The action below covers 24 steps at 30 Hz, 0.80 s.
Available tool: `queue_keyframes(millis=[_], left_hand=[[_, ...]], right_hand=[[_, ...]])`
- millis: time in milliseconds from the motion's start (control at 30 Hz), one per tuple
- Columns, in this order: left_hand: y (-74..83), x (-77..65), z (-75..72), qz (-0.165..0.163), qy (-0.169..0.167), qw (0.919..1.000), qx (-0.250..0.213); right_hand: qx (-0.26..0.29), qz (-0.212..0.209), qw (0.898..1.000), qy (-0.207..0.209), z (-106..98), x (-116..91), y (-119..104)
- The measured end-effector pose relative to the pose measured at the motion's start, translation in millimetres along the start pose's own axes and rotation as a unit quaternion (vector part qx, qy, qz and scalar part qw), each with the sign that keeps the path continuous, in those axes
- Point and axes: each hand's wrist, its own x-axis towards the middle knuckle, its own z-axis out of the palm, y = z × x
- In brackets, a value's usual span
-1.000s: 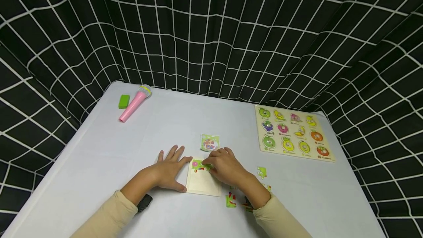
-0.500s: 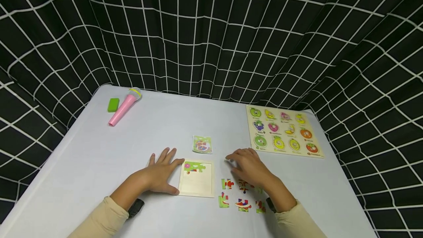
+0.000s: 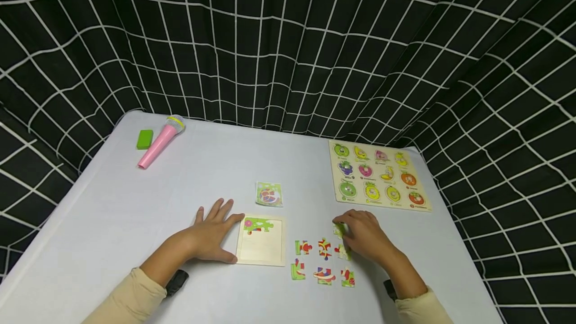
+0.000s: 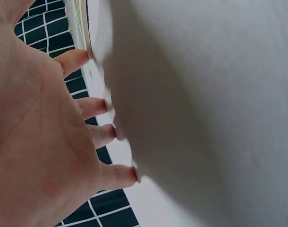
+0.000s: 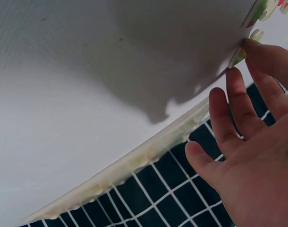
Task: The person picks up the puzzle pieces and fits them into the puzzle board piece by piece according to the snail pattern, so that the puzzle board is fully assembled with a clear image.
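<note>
Right hand down at the lower right of the frame, and it has a pinch on a small green jigsaw piece, thumb against fingertips, the piece's edge showing between them in the right wrist view, the other fingers spread loose. Over on the lower left of centre, the left hand grips nothing: fingers fanned wide, index finger and thumb touching the left side of a square, pale wooden puzzle tray. Inside that tray, up in its top left corner, sits a green jigsaw section with a pink flower.

Between tray and right hand, six loose red-and-green jigsaw pieces lie in two rows of three, the far one of the upper row partly covered by the hand. Just above the tray, a small square picture card, mostly green. Upper right of the bench, a cream rectangular fruit board lies flat, and at upper left it's a pink toy microphone with a silver head, a bright green rectangular block right beside it. Behind everything, black cloth with a white grid.
</note>
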Motion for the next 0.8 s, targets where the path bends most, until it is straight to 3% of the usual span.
queue_keyframes(millis=[467, 800], left_hand=[[0.9, 2.8, 0.8, -0.003, -0.005, 1.0000, 0.006], [2.1, 0.1, -0.7, -0.010, -0.004, 0.9999, 0.009]], right_hand=[[-0.013, -0.008, 1.000, 0.000, -2, 3, -1], [0.004, -0.070, 0.997, 0.004, -4, 25, -43]])
